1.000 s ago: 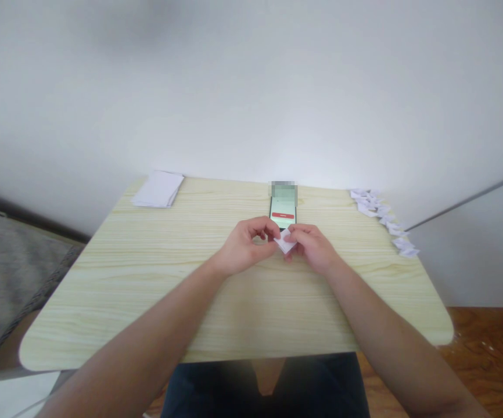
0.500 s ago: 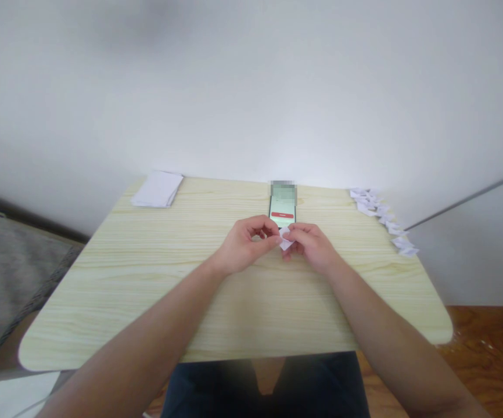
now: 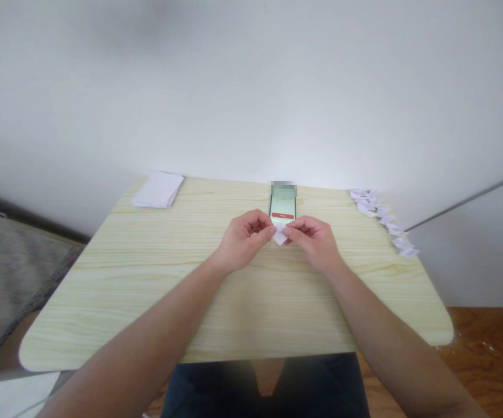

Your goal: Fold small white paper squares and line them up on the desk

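Note:
A small folded piece of white paper (image 3: pixel 280 237) is held between both hands, above the near end of the phone. My left hand (image 3: pixel 245 241) pinches its left side between thumb and fingers. On the other side, my right hand (image 3: pixel 315 239) grips it the same way, thumb on top. The paper comes to a point toward me; its edges are partly covered by the fingertips. Just behind it lies the phone (image 3: pixel 283 206), its screen lit pale green with a red bar.
A stack of white paper sheets (image 3: pixel 158 189) rests at the table's back left. Several folded white paper pieces (image 3: pixel 377 210) line the right edge. The light wooden table (image 3: pixel 147 278) meets a white wall (image 3: pixel 234 87) behind.
Both hands have shifted slightly away from me. The right fingers have moved up from beneath, and the paper has turned so that its point faces me, gripped evenly from both sides.

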Available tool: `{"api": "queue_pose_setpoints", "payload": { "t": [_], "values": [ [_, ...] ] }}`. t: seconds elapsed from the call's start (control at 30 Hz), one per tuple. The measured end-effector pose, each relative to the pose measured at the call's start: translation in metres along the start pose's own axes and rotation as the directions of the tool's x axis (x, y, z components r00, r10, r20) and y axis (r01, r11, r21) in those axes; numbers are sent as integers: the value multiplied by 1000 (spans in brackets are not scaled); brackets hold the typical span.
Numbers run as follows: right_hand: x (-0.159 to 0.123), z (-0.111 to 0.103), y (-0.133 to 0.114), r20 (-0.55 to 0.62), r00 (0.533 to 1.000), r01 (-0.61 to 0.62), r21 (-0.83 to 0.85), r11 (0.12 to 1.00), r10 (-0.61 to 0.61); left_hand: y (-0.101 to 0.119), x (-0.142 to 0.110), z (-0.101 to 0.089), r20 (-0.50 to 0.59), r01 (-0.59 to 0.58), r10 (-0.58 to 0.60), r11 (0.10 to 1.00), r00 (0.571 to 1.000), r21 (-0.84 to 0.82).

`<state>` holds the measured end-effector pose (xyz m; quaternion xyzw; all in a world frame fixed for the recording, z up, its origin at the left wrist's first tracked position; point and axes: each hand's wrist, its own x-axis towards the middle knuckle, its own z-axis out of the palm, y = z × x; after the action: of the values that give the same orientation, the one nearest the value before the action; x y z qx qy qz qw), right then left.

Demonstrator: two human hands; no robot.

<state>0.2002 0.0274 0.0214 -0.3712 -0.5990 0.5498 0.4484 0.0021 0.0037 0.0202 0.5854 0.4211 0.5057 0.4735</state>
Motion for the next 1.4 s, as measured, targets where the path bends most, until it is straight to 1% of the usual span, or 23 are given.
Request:
{"api": "queue_pose_setpoints", "payload": {
  "t": [0.23,0.43,0.53,0.67,0.8,0.93,1.0,1.07,1.3,1.4],
  "values": [
    [1,2,1,-13,1000,-22,66,998,22,1,-1,0,-58,-43,52,988,997,152],
    [3,0,3,3,999,-53,54,997,53,1,-1,1,-82,-71,87,981,993,182],
    [3,0,3,-17,998,-53,27,998,54,1,-1,1,-87,-68,84,983,993,171],
    [2,1,2,-26,1000,-6,-11,1000,6,1,-1,0,-77,-45,55,991,996,128],
    [0,2,2,-34,999,19,-16,1000,-20,1,0,-1,-43,0,0,1000,999,10],
    [-2,2,2,-34,999,7,-42,999,-8,1,2,-1,10,95,-94,989,995,-111],
    [-3,2,2,-31,1000,6,-67,998,-8,2,2,-1,34,132,-129,985,991,-107],
    [-3,2,2,-29,1000,10,-84,996,-12,2,2,-1,53,142,-139,987,989,-68],
    [-3,2,3,-30,999,8,-92,996,-11,0,2,-1,45,109,-108,994,993,-7],
    [-3,1,3,-40,999,8,-100,995,-13,1,2,0,73,110,-109,994,991,-7]
  ]
}}
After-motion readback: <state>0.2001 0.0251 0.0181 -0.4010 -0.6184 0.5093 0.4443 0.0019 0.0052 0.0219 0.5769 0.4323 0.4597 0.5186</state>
